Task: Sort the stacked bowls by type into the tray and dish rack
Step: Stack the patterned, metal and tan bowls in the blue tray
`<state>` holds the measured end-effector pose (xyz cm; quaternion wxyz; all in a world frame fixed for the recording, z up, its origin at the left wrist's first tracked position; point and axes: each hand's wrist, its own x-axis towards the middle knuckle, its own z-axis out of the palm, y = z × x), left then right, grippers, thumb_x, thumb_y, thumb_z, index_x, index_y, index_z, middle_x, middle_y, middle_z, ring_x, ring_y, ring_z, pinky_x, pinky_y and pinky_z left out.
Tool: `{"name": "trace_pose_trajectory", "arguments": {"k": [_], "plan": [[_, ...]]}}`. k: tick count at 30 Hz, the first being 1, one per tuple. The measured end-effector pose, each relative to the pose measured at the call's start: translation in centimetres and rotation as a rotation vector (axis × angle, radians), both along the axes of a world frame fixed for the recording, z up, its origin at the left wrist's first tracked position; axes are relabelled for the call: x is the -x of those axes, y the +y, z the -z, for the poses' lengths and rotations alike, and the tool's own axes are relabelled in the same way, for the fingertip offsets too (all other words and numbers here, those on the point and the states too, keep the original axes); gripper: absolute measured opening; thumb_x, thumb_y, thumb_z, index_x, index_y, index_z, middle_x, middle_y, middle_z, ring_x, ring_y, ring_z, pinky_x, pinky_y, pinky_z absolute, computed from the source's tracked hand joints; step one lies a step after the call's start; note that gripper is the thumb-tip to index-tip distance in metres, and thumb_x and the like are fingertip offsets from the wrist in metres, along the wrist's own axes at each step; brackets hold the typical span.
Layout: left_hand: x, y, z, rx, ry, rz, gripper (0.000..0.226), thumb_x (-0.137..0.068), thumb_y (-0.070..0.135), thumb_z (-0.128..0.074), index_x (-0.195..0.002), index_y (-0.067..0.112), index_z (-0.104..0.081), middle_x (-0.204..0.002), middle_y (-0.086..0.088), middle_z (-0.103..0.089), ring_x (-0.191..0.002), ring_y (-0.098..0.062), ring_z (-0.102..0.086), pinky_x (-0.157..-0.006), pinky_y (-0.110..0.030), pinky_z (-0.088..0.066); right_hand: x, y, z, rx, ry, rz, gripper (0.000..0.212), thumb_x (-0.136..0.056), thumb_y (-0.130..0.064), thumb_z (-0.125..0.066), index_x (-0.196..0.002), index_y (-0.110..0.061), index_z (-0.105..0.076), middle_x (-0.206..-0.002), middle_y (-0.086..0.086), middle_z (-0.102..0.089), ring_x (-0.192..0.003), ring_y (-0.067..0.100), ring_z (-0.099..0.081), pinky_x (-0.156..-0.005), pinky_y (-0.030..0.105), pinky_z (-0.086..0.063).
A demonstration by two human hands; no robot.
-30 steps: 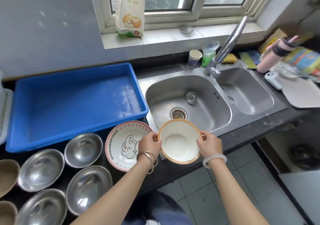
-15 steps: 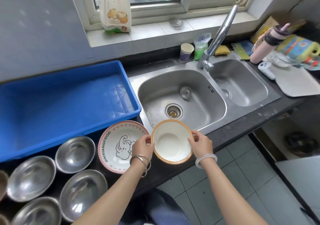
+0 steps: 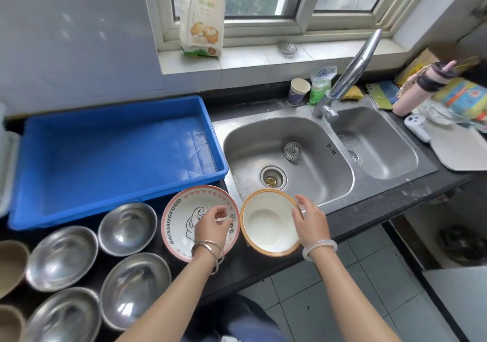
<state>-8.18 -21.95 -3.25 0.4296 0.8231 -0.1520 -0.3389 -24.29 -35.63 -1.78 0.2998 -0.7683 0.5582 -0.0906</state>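
Note:
A white bowl with an orange rim point(image 3: 266, 223) rests on the dark counter at the sink's front edge. My right hand point(image 3: 307, 219) hovers over its right rim, fingers apart and holding nothing. My left hand point(image 3: 212, 223) hangs open above a pink-rimmed elephant bowl point(image 3: 176, 223) just to the left. Several steel bowls point(image 3: 127, 227) lie spread on the counter at lower left, with brown bowls point(image 3: 10, 265) at the left edge. A blue tray point(image 3: 116, 154) sits behind them with nothing in it. No dish rack can be made out.
A double steel sink point(image 3: 287, 157) with a tall faucet point(image 3: 350, 73) lies right of the tray. A paper cup point(image 3: 297, 91), a green packet and a sponge stand behind it. Bottles and a cutting board point(image 3: 461, 152) crowd the far right. Floor tiles lie below the counter edge.
Both hands held the orange-rimmed bowl by its rim; it now rests on the counter and both hands have let go, the left one drawing back over the elephant bowl.

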Motion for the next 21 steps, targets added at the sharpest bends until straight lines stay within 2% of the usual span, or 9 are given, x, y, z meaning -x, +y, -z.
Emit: {"name": "trace_pose_trajectory", "arguments": {"k": [3,6,9,11,13,16,18,21], "plan": [[-1.5,1.7,-0.3,-0.012,-0.077,-0.077,0.03,-0.083,0.011,-0.064,-0.112,0.015,-0.062,-0.116,-0.005,-0.064,-0.105,-0.022,-0.059,-0.088,-0.032,-0.048,-2.6,0.3,-0.8,0.076,-0.018,-0.179,0.031,-0.093,-0.017,-0.049,-0.124,-0.016,-0.055,-0.125,0.001,-0.061,-0.118,0.023,-0.05,-0.1,0.031,-0.036],[-2.8,3.6,-0.4,-0.049,-0.159,-0.163,0.03,-0.081,0.006,-0.063,-0.11,0.013,-0.063,-0.124,-0.011,-0.057,-0.114,-0.027,-0.053,-0.1,-0.035,-0.042,-6.4,0.9,-0.9,0.046,0.007,-0.351,0.031,-0.094,-0.023,-0.048,-0.124,-0.018,-0.056,-0.122,-0.001,-0.062,-0.116,0.019,-0.053,-0.096,0.03,-0.039],[-3.5,5.2,-0.5,-0.099,-0.151,-0.271,0.039,-0.078,0.003,-0.063,-0.116,0.013,-0.06,-0.131,-0.013,-0.049,-0.123,-0.028,-0.045,-0.109,-0.038,-0.033,-10.4,1.3,-0.1,0.015,0.15,-0.524,0.035,-0.093,-0.029,-0.047,-0.127,-0.02,-0.053,-0.122,0.003,-0.063,-0.111,0.022,-0.057,-0.095,0.034,-0.044],[-3.6,6.0,-0.4,-0.132,-0.118,-0.287,0.048,-0.079,0.001,-0.06,-0.125,0.012,-0.054,-0.135,-0.012,-0.044,-0.125,-0.027,-0.044,-0.11,-0.038,-0.033,-12.7,1.5,0.7,0.02,0.285,-0.618,0.035,-0.093,-0.032,-0.046,-0.126,-0.022,-0.052,-0.118,0.006,-0.065,-0.107,0.025,-0.059,-0.093,0.039,-0.048],[-3.7,6.4,-0.2,-0.116,-0.058,-0.285,0.053,-0.078,-0.003,-0.058,-0.129,0.01,-0.05,-0.133,-0.013,-0.048,-0.12,-0.028,-0.049,-0.105,-0.038,-0.04,-14.4,1.5,1.5,-0.008,0.413,-0.674,0.032,-0.093,-0.032,-0.042,-0.123,-0.024,-0.052,-0.109,0.007,-0.068,-0.097,0.028,-0.062,-0.083,0.04,-0.052],[-4.0,6.7,0.3,-0.126,0.031,-0.291,0.049,-0.077,-0.006,-0.054,-0.124,0.007,-0.049,-0.121,-0.014,-0.059,-0.11,-0.032,-0.057,-0.091,-0.037,-0.049,-16.0,1.2,2.5,-0.078,0.467,-0.676,0.03,-0.09,-0.024,-0.039,-0.117,-0.022,-0.053,-0.092,0.006,-0.064,-0.081,0.026,-0.062,-0.069,0.033,-0.05],[-4.2,6.9,0.8,-0.176,0.082,-0.295,0.045,-0.079,-0.006,-0.05,-0.122,0.007,-0.049,-0.116,-0.013,-0.062,-0.104,-0.031,-0.059,-0.084,-0.036,-0.049,-16.6,0.8,2.9,-0.074,0.475,-0.699,0.029,-0.089,-0.021,-0.039,-0.113,-0.021,-0.055,-0.091,0.007,-0.063,-0.079,0.027,-0.062,-0.068,0.032,-0.049],[-4.4,6.8,1.1,-0.188,0.094,-0.341,0.037,-0.078,-0.01,-0.043,-0.108,0.008,-0.057,-0.106,-0.013,-0.065,-0.089,-0.025,-0.057,-0.072,-0.031,-0.045,-17.0,0.3,3.2,-0.056,0.461,-0.721,0.025,-0.089,-0.02,-0.042,-0.107,-0.023,-0.059,-0.085,0.003,-0.061,-0.077,0.026,-0.061,-0.068,0.031,-0.048]]}}
